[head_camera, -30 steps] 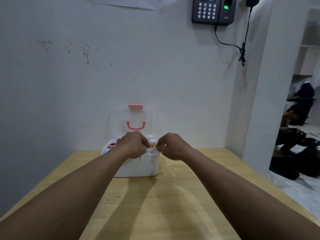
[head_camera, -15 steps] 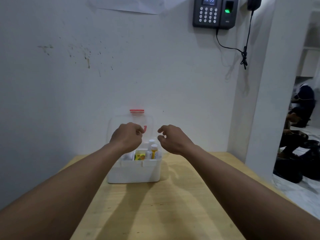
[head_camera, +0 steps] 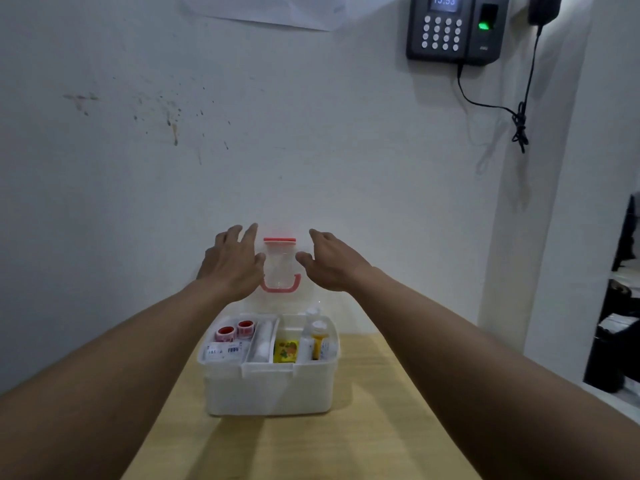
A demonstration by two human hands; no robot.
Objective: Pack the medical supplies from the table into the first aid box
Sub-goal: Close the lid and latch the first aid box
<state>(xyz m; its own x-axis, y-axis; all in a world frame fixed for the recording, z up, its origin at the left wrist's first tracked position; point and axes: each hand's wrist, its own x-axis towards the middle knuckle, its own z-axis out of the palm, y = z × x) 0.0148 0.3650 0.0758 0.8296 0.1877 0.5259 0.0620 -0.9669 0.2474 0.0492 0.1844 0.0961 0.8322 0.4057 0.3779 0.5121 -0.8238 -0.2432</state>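
A white first aid box stands on the wooden table against the wall. Its clear lid with a pink handle and pink clasp stands upright behind it. Inside lie two red tape rolls, small labelled packets, a white roll, a yellow packet and small bottles. My left hand and my right hand are raised with fingers spread on either side of the lid's top, holding nothing. Whether they touch the lid I cannot tell.
A white wall rises directly behind the box. A black keypad device with a dangling cable hangs at the upper right. A white pillar stands right of the table, with a dark room beyond it.
Both hands have lifted from the box's inside, where they were closed near the bottles, up to the lid's top and spread their fingers. The camera has tilted down and closer.
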